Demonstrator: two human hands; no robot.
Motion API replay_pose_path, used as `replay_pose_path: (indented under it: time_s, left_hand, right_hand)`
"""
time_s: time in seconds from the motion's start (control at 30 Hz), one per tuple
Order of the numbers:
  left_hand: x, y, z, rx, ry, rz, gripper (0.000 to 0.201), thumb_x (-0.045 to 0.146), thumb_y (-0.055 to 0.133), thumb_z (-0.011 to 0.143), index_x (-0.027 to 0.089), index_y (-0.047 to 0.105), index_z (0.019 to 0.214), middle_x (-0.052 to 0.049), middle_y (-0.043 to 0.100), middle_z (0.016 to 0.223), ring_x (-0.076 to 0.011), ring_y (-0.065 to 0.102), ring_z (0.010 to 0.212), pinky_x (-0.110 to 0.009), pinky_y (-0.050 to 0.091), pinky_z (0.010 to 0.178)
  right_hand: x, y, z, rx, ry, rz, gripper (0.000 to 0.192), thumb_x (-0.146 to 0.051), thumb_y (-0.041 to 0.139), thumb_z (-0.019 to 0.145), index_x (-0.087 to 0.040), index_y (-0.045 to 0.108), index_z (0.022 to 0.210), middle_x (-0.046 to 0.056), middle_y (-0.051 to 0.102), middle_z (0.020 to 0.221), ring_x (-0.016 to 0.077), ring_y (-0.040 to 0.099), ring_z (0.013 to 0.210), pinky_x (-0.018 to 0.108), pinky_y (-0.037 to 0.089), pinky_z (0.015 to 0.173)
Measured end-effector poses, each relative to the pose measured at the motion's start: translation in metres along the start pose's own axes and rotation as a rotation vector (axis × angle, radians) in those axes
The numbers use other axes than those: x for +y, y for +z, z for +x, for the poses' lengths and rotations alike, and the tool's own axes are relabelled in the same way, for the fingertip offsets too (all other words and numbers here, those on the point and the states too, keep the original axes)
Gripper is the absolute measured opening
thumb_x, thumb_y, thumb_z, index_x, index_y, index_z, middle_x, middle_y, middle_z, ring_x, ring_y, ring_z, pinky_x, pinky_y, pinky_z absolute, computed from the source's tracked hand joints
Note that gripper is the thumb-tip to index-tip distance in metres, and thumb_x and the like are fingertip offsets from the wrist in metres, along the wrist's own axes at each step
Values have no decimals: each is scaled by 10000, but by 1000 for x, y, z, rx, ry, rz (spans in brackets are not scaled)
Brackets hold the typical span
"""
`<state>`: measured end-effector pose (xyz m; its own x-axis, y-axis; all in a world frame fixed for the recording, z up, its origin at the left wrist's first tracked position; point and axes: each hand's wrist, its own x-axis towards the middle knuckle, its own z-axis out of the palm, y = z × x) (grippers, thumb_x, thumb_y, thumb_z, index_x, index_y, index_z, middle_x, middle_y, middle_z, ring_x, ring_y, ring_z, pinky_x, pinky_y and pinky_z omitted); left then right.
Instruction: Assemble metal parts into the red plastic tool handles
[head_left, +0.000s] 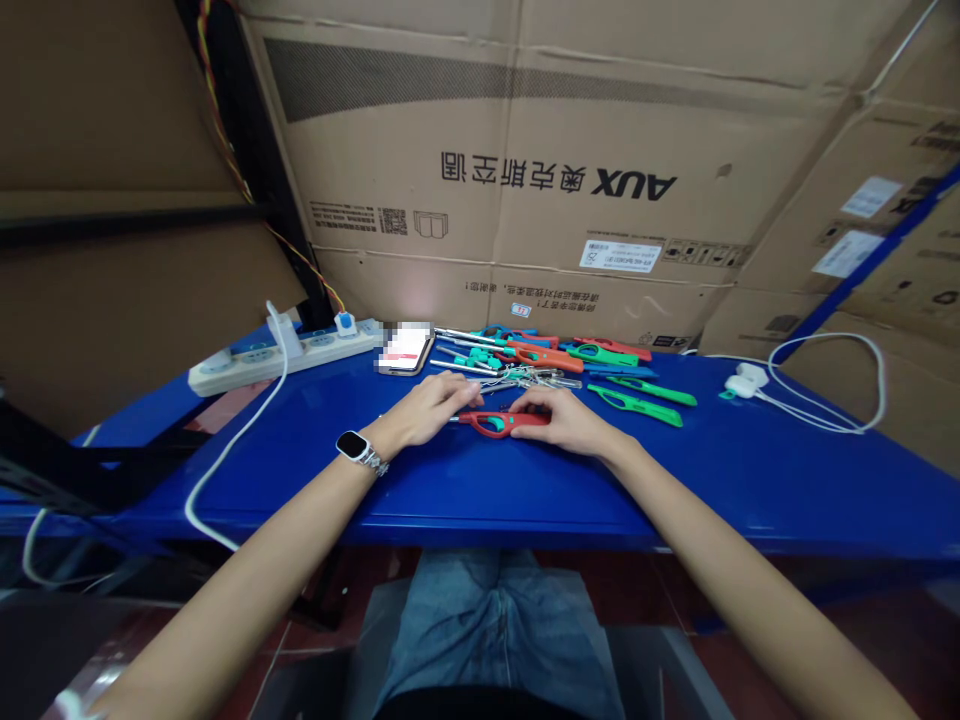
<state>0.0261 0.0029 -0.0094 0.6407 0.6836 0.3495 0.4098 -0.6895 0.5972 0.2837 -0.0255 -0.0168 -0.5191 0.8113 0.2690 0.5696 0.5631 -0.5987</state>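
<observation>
A red long-nosed lighter [491, 424] with a teal trigger lies across the table in front of me, its metal tube toward the left. My right hand [568, 420] is closed around its handle end, with thumb and fingers on opposite sides. My left hand [439, 405] is closed over the metal tube, palm down, with some fingers hidden. On that wrist is a watch [352, 446] with a metal band. Small dark bits [504, 408] lie just behind the lighter, too small to name. Loose thin wires and metal parts [517, 377] are heaped beyond my hands.
Several orange, green and blue lighters [547, 357] are piled at the back. Two green handle pieces [637, 403] lie to the right. A phone [406, 348] and power strip [322, 347] are on the left, a white plug [746, 380] with cable on the right. Cardboard [480, 120] walls the blue table [495, 500].
</observation>
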Motion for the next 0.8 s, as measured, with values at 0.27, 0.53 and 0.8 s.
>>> replay_pose_path:
  time_s: [0.27, 0.53, 0.8]
  left_hand:
    - [8, 4, -1, -95, 37, 163, 532, 600, 368, 989, 202, 720, 1013, -66, 673, 974, -232, 585, 957, -370, 445, 886]
    - [12, 17, 1, -90, 20, 395, 650, 732, 663, 735, 191, 712, 1093, -96, 663, 1076, -294, 611, 1005, -394, 443, 888]
    - [13, 17, 3, -120, -11, 409, 420, 572, 662, 837, 192, 716, 1008, -63, 668, 1003, -264, 614, 978, -353, 432, 844]
  right_hand:
    - [2, 0, 1, -12, 9, 47, 274, -350, 762, 796, -181, 727, 1009, 60, 737, 987, 211, 658, 904, 334, 485, 819]
    - [1, 0, 1, -28, 14, 6, 291, -344, 755, 808, -179, 747, 1048, 72, 717, 1005, 211, 647, 921, 335, 486, 835]
    - [1, 0, 0, -2, 90, 10, 300, -332, 765, 780, -168, 724, 1027, 71, 727, 975, 210, 655, 871, 333, 501, 779]
